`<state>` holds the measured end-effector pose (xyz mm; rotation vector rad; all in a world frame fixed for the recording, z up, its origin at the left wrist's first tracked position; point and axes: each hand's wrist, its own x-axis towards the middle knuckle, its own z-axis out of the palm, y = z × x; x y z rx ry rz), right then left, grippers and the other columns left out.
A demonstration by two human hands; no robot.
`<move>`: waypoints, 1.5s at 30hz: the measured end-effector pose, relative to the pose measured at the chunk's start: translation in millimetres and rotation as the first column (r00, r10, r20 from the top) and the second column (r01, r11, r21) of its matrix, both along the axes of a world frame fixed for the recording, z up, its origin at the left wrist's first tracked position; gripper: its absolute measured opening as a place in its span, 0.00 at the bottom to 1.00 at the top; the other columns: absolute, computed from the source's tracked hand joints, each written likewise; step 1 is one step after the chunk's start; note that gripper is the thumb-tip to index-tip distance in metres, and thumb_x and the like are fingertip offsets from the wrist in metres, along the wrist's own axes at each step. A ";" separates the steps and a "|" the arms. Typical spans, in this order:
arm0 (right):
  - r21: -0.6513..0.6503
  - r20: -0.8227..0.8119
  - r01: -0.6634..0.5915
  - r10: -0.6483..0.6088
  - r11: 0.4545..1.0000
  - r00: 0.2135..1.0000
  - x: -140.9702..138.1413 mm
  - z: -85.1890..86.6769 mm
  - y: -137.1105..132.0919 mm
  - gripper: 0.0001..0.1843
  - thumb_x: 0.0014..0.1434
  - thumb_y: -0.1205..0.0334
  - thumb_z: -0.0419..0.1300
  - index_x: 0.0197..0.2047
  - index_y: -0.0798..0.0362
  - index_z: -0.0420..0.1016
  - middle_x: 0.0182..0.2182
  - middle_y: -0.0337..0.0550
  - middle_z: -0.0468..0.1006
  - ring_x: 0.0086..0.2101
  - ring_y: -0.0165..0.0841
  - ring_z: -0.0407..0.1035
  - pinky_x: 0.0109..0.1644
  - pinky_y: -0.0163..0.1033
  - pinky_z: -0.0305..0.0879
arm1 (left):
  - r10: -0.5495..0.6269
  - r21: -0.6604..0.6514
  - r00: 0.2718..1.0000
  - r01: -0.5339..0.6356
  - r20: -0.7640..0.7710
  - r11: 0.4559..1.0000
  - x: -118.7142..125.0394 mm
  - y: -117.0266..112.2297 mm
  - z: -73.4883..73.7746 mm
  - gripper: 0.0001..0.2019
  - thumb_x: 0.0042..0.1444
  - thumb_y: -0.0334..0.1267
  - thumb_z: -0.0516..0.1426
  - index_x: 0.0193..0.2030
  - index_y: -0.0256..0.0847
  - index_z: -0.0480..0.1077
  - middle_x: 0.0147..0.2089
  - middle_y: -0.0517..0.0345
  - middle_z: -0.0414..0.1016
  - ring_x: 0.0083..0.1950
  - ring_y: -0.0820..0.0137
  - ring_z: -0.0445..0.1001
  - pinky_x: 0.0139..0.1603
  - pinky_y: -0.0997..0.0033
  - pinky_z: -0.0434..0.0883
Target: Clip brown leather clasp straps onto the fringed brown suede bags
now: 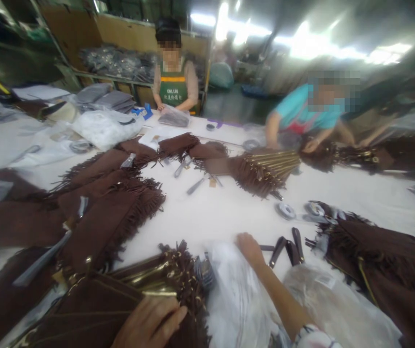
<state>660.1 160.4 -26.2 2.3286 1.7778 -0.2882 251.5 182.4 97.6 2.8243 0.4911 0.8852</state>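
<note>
My left hand (pixel 153 319) is at the bottom, bent over the gold-trimmed edge of a brown fringed bag (pixel 91 309) on a stack of similar bags. Its fingers are closed on that edge, and the fingertips are partly hidden. My right hand (pixel 251 250) rests by the top of a pile of clear plastic bags (pixel 232 290), its fingers curled under. Whatever they might hold is hidden. Just right of that hand lie dark brown straps (pixel 286 252). A bundle of grey-wrapped pieces (pixel 203 273) sits between my hands.
Brown fringed bags (pixel 102 227) cover the left side of the white table (pixel 193 222); more lie right (pixel 385 256). Rolls of tape (pixel 286 210) lie mid-right. Across the table, a person in a green apron (pixel 173 89) handles a plastic-wrapped package; another in turquoise (pixel 294 108) bends over brown bags.
</note>
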 end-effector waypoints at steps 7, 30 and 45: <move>0.001 -0.094 0.035 -0.035 0.999 0.995 -9.4 29.0 1.8 0.11 0.66 0.57 0.60 0.45 0.56 0.74 0.43 0.43 0.77 0.42 0.35 0.73 0.48 0.46 0.71 | -0.129 -0.048 0.970 0.122 -0.207 0.991 5.8 -2.3 23.9 0.21 0.70 0.31 0.42 0.65 0.41 0.64 0.55 0.52 0.74 0.52 0.66 0.71 0.54 0.66 0.69; 0.059 -0.917 0.492 -0.148 0.869 0.371 -210.3 154.2 -128.6 0.19 0.69 0.45 0.49 0.44 0.47 0.74 0.36 0.40 0.79 0.36 0.36 0.73 0.41 0.36 0.69 | -0.306 -0.429 0.935 0.207 -0.177 0.880 28.6 -6.9 35.1 0.10 0.69 0.28 0.45 0.44 0.39 0.66 0.46 0.52 0.71 0.44 0.66 0.67 0.46 0.63 0.67; 0.216 -0.830 0.408 -0.054 0.887 0.555 -230.2 161.9 -137.2 0.14 0.71 0.54 0.44 0.43 0.43 0.70 0.37 0.44 0.77 0.36 0.37 0.75 0.40 0.36 0.70 | -0.335 -0.489 0.932 0.230 -0.137 0.841 30.8 -5.8 50.6 0.04 0.63 0.30 0.51 0.36 0.41 0.60 0.42 0.53 0.70 0.43 0.64 0.66 0.44 0.59 0.65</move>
